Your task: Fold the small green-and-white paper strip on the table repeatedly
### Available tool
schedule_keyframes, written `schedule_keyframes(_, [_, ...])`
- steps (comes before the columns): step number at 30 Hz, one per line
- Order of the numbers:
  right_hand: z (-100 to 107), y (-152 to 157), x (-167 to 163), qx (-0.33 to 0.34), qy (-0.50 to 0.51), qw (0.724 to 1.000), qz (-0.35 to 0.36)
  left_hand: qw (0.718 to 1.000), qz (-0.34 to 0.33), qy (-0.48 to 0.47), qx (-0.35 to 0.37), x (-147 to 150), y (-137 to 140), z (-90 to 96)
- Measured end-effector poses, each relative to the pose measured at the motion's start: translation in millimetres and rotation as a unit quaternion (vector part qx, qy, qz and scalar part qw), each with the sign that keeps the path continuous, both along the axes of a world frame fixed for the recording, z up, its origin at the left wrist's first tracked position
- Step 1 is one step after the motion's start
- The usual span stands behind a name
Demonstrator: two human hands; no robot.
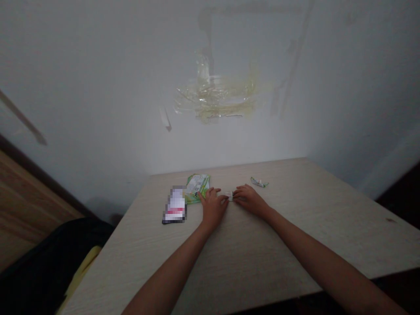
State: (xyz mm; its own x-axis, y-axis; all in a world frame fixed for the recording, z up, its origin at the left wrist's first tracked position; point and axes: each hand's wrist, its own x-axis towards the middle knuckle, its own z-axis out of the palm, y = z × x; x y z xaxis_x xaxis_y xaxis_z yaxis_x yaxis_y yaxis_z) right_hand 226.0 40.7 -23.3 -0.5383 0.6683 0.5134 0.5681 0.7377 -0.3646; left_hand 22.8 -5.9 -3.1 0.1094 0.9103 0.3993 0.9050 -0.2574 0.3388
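A pale, scuffed wall (98, 65) rose behind a light wood-grained table (278, 253), with a patch of clear, yellowed tape (226, 98) stuck to it above the table's far edge. Near the middle of the tabletop, a small whitish piece (229, 195) sat between the two hands. The left hand (214, 208) had its thumb side at the piece's left end, its other fingers spread toward a green-and-white printed packet (198, 181). The right hand (252, 201) gripped the right end between bent fingertips; whether the left pinched it too, I could not tell. Left of the packet and nearer lay a flat, dark-edged slab (175, 204), its face pixelated. Farther right, beyond the right hand, lay a narrow green-and-white wrapper (259, 182). Dark fabric (49, 249) and a yellow cloth (78, 275) showed beside the table's left edge
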Motion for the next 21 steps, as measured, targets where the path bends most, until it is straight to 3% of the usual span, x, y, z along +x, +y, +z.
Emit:
schedule_keyframes(11, [6.9,-5.0,-3.4,0.021,-0.003,1.000,-0.004,0.999,0.015,0.029,-0.004,-1.5,-1.3,1.1])
schedule_keyframes(17, [8.8,-5.0,-1.4,0.004,0.010,1.000,-0.003,0.998,-0.032,0.055,-0.001,-9.0,2.2,3.9])
schedule_keyframes(21, [4.6,-2.3,0.1,-0.008,0.022,1.000,0.000,0.998,-0.031,0.052,-0.015,-11.5,3.5,5.1])
